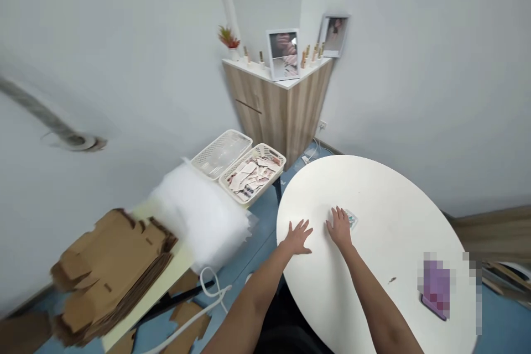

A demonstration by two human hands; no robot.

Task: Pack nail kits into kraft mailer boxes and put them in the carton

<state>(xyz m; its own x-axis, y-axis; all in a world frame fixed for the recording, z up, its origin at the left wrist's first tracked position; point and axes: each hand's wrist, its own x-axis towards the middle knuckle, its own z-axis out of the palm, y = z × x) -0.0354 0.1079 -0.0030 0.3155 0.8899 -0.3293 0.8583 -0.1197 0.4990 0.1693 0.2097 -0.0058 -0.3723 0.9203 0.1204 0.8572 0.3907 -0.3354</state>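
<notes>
My left hand rests near the left edge of a round white table, fingers spread and holding nothing. To its right, my right hand lies on the tabletop with its fingers stretched out. Just beside those fingers is a small flat white item with a teal pattern; the hand partly covers it, and I cannot tell its kind or whether they touch. A phone, partly blurred out, lies toward the table's right side. A small dark speck or scrap sits between it and my right forearm.
Left of the table stand stacked flat cardboard boxes, white packing sheets and two white baskets, one holding printed cards, the other clear packets. A wooden corner cabinet bears frames and bottles. A white cable hangs lower left.
</notes>
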